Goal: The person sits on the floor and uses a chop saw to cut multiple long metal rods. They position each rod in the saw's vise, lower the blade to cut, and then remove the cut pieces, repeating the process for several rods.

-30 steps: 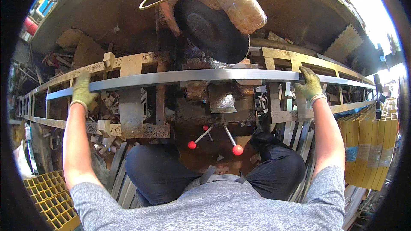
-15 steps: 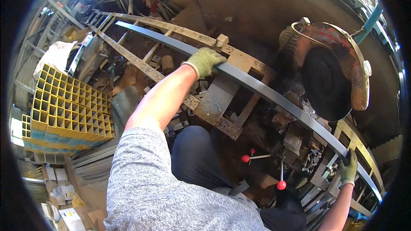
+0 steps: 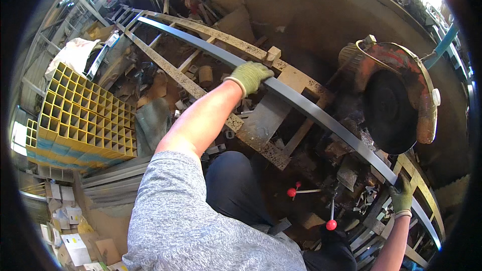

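Observation:
A long grey metal bar (image 3: 326,119) lies diagonally from far left to near right along a speckled frame rack. My left hand (image 3: 251,78), in a green knit glove, is closed over the bar near its middle, just beside a small wooden block (image 3: 273,54). At the near right, my right hand (image 3: 401,195), gloved the same way, grips the bar near its end; its fingers are partly hidden. Between my hands the bar passes just in front of a large dark round saw blade (image 3: 390,108) with a rusty red guard (image 3: 399,56).
Levers with red ball knobs (image 3: 331,225) stand below the blade. The rack's rails (image 3: 165,65) stretch to the far left. Yellow-edged square tubes (image 3: 75,120) are stacked at left, above grey lengths (image 3: 113,185). Offcuts (image 3: 369,198) and scraps litter the machine's surroundings.
The bar has slid a little toward the far left along the rack, with my right hand moving along on it. My left hand stays closed on the bar. The whole view has shifted slightly.

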`<move>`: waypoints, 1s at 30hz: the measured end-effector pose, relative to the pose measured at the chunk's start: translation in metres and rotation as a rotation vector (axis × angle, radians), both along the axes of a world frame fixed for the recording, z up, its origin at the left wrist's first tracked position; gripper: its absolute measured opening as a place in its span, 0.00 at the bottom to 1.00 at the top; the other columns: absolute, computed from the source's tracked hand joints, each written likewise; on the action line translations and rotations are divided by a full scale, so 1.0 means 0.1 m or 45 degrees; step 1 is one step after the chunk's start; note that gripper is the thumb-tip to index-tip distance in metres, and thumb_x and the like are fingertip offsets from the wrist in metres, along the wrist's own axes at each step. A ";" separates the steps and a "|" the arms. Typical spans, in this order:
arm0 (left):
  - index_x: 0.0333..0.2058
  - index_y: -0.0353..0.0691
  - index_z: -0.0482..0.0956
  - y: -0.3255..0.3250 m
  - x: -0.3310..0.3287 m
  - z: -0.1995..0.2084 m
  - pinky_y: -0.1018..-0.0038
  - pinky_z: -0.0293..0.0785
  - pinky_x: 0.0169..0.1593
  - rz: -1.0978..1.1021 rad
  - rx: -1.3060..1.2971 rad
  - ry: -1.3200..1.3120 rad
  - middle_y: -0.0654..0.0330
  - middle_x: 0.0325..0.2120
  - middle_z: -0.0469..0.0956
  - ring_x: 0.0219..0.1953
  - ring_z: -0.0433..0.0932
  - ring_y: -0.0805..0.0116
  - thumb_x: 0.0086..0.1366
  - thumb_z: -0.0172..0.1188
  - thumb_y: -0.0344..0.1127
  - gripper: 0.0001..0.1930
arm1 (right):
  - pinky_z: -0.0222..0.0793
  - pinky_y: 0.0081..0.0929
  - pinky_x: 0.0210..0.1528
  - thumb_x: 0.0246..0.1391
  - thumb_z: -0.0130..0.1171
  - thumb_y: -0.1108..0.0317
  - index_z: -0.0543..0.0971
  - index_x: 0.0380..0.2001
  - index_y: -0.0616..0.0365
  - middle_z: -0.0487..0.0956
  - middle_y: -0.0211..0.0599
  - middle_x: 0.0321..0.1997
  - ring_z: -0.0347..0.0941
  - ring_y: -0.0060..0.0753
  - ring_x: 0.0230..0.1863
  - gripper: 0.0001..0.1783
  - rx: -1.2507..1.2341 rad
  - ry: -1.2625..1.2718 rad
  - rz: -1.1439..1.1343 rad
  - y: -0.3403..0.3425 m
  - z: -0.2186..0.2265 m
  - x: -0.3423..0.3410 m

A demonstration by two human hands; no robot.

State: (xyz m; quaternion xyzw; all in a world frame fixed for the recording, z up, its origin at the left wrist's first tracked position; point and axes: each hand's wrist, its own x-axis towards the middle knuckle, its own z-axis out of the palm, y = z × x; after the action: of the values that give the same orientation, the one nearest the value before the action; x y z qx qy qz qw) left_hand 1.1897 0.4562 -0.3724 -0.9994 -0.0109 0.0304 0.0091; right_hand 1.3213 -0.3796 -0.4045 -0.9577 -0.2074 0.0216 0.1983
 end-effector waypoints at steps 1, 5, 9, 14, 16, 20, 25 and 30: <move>0.70 0.54 0.86 0.16 0.00 -0.01 0.53 0.76 0.79 0.008 -0.027 -0.011 0.58 0.71 0.85 0.73 0.82 0.49 0.71 0.69 0.25 0.30 | 0.76 0.50 0.80 0.58 0.77 0.76 0.83 0.75 0.59 0.85 0.55 0.72 0.81 0.64 0.74 0.39 -0.105 -0.036 -0.029 0.00 0.06 -0.04; 0.70 0.54 0.87 0.62 -0.11 -0.01 0.53 0.77 0.79 0.156 -0.026 -0.028 0.57 0.71 0.84 0.75 0.80 0.49 0.70 0.68 0.21 0.31 | 0.76 0.50 0.80 0.60 0.74 0.75 0.81 0.76 0.59 0.85 0.57 0.73 0.82 0.66 0.74 0.39 -0.163 -0.121 0.020 0.07 0.16 -0.12; 0.71 0.56 0.86 0.96 -0.13 -0.01 0.53 0.77 0.81 0.262 0.025 -0.010 0.59 0.76 0.81 0.79 0.77 0.48 0.70 0.66 0.18 0.34 | 0.77 0.50 0.79 0.60 0.74 0.76 0.83 0.74 0.60 0.86 0.57 0.71 0.83 0.66 0.73 0.37 -0.117 -0.082 0.089 0.23 0.10 -0.07; 0.74 0.57 0.84 1.33 -0.14 -0.23 0.53 0.73 0.85 0.202 -0.004 -0.005 0.62 0.81 0.76 0.86 0.70 0.47 0.70 0.65 0.17 0.36 | 0.79 0.51 0.77 0.58 0.75 0.75 0.86 0.71 0.59 0.89 0.57 0.69 0.84 0.64 0.71 0.35 -0.160 0.101 -0.074 0.33 0.06 0.08; 0.74 0.57 0.85 1.31 -0.17 -0.19 0.52 0.73 0.85 0.291 0.057 0.012 0.57 0.79 0.79 0.84 0.73 0.47 0.73 0.60 0.20 0.35 | 0.80 0.48 0.77 0.63 0.72 0.76 0.88 0.67 0.58 0.89 0.56 0.67 0.86 0.61 0.70 0.28 -0.225 -0.070 0.043 0.34 0.05 0.13; 0.80 0.46 0.79 0.59 -0.02 0.14 0.52 0.67 0.88 0.226 0.221 0.095 0.49 0.80 0.78 0.84 0.73 0.46 0.73 0.64 0.24 0.37 | 0.77 0.50 0.79 0.56 0.78 0.74 0.91 0.64 0.53 0.88 0.56 0.69 0.83 0.61 0.73 0.30 -0.302 -0.427 0.208 0.32 -0.04 0.15; 0.79 0.42 0.77 -1.42 0.39 0.12 0.48 0.75 0.79 -0.494 -0.317 -0.015 0.43 0.72 0.83 0.75 0.80 0.38 0.65 0.85 0.48 0.47 | 0.77 0.51 0.79 0.57 0.83 0.63 0.90 0.68 0.48 0.90 0.49 0.69 0.82 0.62 0.74 0.33 -0.304 0.021 -0.100 0.32 0.05 0.10; 0.71 0.44 0.85 -2.01 0.59 -0.13 0.49 0.82 0.69 -0.412 -0.215 -0.004 0.48 0.60 0.90 0.65 0.87 0.42 0.67 0.82 0.51 0.37 | 0.76 0.49 0.83 0.63 0.83 0.62 0.88 0.72 0.51 0.87 0.52 0.75 0.82 0.58 0.77 0.35 -0.362 -0.023 -0.345 1.02 0.47 -0.27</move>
State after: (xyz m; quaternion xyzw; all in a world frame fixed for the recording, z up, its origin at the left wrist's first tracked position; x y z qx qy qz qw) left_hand 1.2482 0.2553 -0.3851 -0.9854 0.1525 0.0277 -0.0703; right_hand 1.2940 -0.2779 -0.3571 -0.9954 -0.0732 0.0151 0.0601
